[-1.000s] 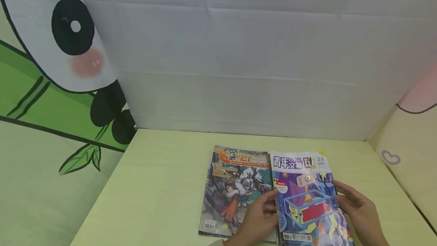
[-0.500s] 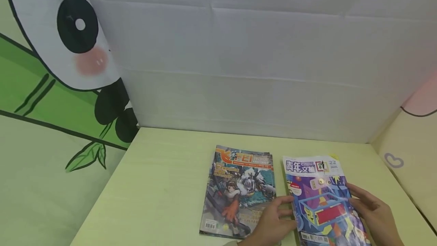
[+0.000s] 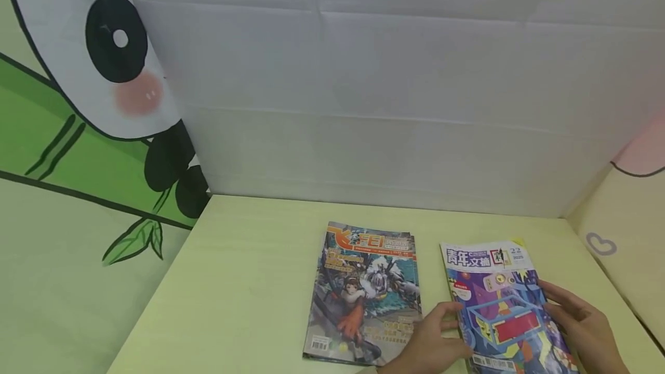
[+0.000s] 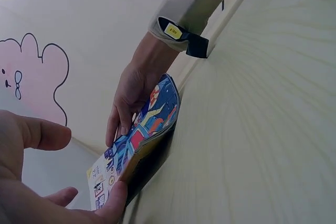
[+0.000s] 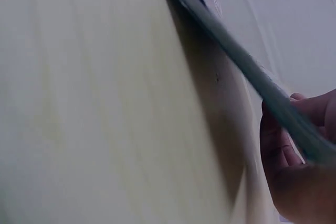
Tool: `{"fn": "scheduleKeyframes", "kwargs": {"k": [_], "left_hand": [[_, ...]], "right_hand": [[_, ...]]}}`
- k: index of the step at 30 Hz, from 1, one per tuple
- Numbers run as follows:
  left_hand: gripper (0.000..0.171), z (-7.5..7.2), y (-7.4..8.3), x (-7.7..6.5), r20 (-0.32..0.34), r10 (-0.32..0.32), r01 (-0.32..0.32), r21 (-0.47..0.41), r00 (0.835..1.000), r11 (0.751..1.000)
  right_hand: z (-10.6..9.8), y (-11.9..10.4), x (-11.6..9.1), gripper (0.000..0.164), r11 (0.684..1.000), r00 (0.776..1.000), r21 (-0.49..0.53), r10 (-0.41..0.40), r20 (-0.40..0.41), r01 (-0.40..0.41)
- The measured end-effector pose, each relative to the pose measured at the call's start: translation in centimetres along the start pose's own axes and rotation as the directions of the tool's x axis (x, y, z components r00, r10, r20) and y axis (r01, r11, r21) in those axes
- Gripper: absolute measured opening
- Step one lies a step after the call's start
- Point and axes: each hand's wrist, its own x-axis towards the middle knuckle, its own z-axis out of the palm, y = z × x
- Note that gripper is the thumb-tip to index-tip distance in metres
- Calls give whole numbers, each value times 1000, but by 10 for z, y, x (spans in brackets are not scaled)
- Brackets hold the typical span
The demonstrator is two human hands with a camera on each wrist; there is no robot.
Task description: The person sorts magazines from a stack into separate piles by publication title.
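Note:
A purple magazine (image 3: 501, 296) with a white title band lies between my two hands, at the right of the head view. My left hand (image 3: 432, 340) holds its left edge, fingertips and thumb on the side. On the opposite edge, my right hand (image 3: 584, 325) grips it with the fingers. The left wrist view shows the magazine's cover (image 4: 142, 135) tilted, with a dark gap beneath it. A dark magazine edge (image 5: 247, 69) runs between thumb and fingers in the right wrist view, above a shadow on the table. Parts of both hands are hidden there.
Left of the purple magazine, a grey comic magazine (image 3: 363, 293) lies face up, apparently on another one. The pale yellow table (image 3: 234, 287) meets a white back wall (image 3: 363, 131). Painted side panels (image 3: 623, 229) bound the table on both sides.
Both hands have carried the purple magazine rightward and slightly nearer, away from the grey magazine, opening a strip of table between them. The grey magazine stays in place.

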Motion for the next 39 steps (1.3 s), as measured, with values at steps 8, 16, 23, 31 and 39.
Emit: {"fn": "scheduleKeyframes", "kwargs": {"k": [8,16,23,31,39], "left_hand": [[60,3,3,1,11,1,-1,88,1000,996],[61,6,6,7,5,1,-2,199,1000,980],[61,5,6,20,78,8,-30,283,997,959],[64,1,3,26,142,18,-64,328,990,943],[63,-1,4,24,183,19,-67,261,983,963]], "right_hand": [[-4,0,2,35,995,996,37,90,-4,-90],[-5,-2,8,33,996,996,4,90,-17,-90],[-9,-5,17,36,981,990,-142,139,20,-135],[-8,-9,24,67,949,978,-261,199,67,-175],[-5,-8,22,89,920,978,-351,204,47,-175]]}}
